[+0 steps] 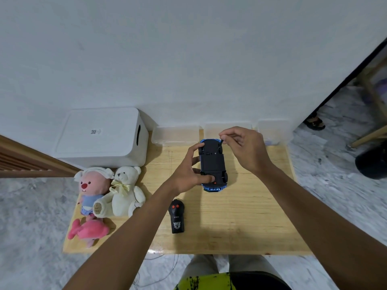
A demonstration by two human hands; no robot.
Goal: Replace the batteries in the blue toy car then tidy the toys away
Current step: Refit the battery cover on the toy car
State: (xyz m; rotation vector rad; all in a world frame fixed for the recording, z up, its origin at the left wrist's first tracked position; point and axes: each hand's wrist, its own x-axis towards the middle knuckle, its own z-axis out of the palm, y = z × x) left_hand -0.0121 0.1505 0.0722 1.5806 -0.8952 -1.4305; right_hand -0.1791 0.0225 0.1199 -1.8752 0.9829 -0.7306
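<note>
While the left hand [188, 170] grips the upturned blue toy car [212, 162] by its side, fingers curled round it and thumb [207, 178] pressed on the black underside, the right hand [245, 147] pinches a thin dark tool [220, 144] between thumb and forefinger, its tip at the car's far end. The car sits toward the table's [251, 206] far edge, just before a row of clear containers [176, 135]. A black remote [177, 216] lies near the front edge. Three plush toys [125, 189] crowd the left edge, with a white box [100, 137] at the far-left corner.
</note>
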